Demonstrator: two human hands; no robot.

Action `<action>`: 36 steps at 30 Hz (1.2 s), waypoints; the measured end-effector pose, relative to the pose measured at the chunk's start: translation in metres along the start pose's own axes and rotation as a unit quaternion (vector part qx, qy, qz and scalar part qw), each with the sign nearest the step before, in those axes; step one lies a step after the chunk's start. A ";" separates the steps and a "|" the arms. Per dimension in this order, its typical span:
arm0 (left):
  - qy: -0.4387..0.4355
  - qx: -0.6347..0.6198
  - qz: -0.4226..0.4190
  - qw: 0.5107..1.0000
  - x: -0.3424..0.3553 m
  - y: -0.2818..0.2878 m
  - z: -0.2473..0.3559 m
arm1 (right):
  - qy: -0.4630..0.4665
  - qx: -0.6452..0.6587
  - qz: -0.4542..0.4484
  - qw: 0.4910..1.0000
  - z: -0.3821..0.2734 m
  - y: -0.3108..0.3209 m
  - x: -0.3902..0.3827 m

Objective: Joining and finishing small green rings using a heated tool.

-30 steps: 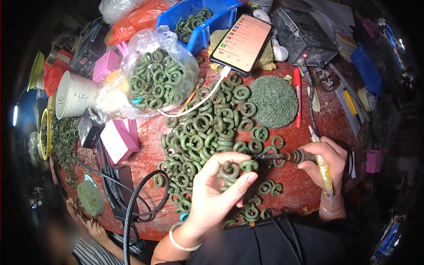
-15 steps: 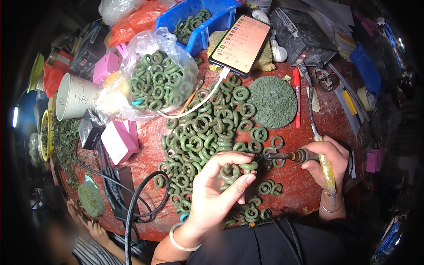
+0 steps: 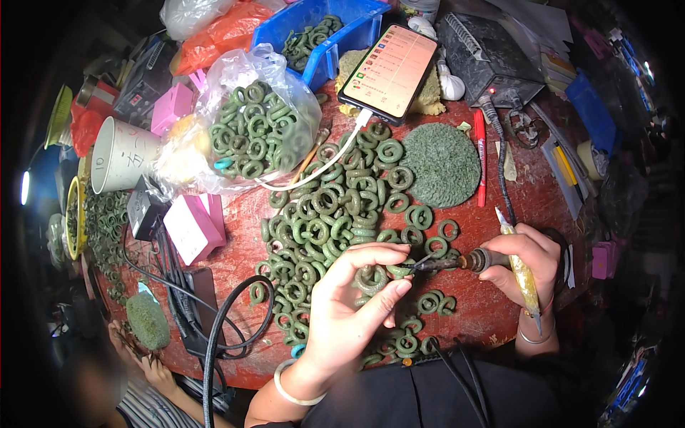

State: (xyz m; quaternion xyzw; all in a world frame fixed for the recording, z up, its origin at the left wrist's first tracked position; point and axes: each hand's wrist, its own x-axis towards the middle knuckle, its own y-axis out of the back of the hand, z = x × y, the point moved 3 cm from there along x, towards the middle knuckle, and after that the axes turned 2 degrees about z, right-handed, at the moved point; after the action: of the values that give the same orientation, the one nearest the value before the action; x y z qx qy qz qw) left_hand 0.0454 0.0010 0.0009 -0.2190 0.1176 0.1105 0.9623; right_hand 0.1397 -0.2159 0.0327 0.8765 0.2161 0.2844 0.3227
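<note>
My left hand pinches a pair of green wax-like rings between thumb and fingers, above a heap of similar green rings. My right hand grips a heated-tip iron with a dark handle and a cord. Its thin tip reaches the upper right ring in my left hand and appears to touch it. A slim pointed tool wrapped in yellowish tape is also held in my right hand, lying across its fingers. My left fingers hide part of the held rings.
A clear bag of rings, a blue bin, a phone on a white cable and a round green textured pad lie beyond. A dark power box stands back right. Pink boxes and black cables sit left, near another person's hands.
My right hand has shifted the iron slightly left and down, bringing its tip onto the ring. The taped tool has tilted a little. My left hand stays nearly still.
</note>
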 end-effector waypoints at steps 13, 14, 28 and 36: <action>-0.009 0.010 -0.005 1.000 0.000 0.000 0.000 | -0.003 -0.001 0.003 1.000 0.001 0.000 0.001; -0.009 0.011 -0.005 1.000 0.000 0.001 -0.001 | -0.003 0.000 0.003 1.000 0.001 0.000 0.001; -0.051 0.019 -0.032 0.998 0.000 0.002 0.000 | 0.016 0.013 0.018 1.000 0.002 0.003 -0.002; 0.017 -0.010 0.011 1.000 -0.003 -0.001 0.001 | -0.002 0.013 0.025 1.000 0.003 0.003 -0.003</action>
State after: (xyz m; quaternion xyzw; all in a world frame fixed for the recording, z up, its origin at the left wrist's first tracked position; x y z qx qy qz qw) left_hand 0.0432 0.0003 0.0031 -0.2296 0.1357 0.1189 0.9564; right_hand 0.1399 -0.2212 0.0311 0.8863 0.1972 0.2880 0.3045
